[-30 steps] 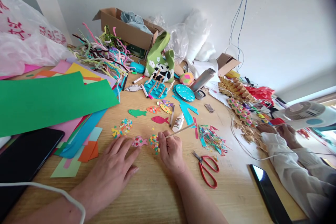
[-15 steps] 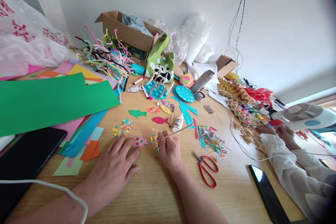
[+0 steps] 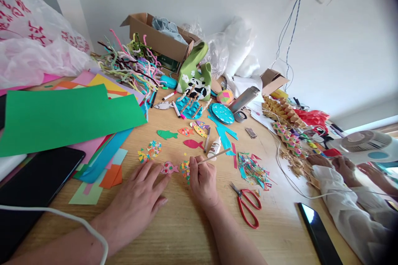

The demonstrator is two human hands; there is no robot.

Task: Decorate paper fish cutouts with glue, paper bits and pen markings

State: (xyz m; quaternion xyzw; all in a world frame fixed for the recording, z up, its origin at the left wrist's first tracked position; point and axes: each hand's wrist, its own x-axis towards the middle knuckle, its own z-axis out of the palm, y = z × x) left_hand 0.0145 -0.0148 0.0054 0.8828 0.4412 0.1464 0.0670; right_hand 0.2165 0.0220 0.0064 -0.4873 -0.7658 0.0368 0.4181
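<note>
My left hand (image 3: 141, 192) lies palm down on the table with its fingers stretched out. Its fingertips rest at the edge of a small pink paper fish (image 3: 169, 168) that carries red and pale dots. A thin wooden stick (image 3: 219, 155) is pinched in my right hand (image 3: 203, 180). The stick's lower tip reaches a little heap of coloured paper dots (image 3: 185, 168), partly covered by that hand. Another cluster of paper bits (image 3: 152, 150) lies beyond my left fingers. Just past my right hand stands a white glue bottle (image 3: 214, 147). Green (image 3: 167, 134) and crimson (image 3: 193, 144) paper fish lie further back.
Red-handled scissors (image 3: 248, 207) lie right of my right forearm, below a pile of paper scraps (image 3: 253, 169). Coloured paper sheets (image 3: 74, 116) and a black tablet (image 3: 40, 190) fill the left. A white cable crosses my left forearm. At right are a phone (image 3: 319, 232) and another person's hands (image 3: 345, 169).
The whole scene sits slightly further right as the camera view shifts. Both my hands keep nearly the same place and hold. At the far right, another hand shows beside the fan.
</note>
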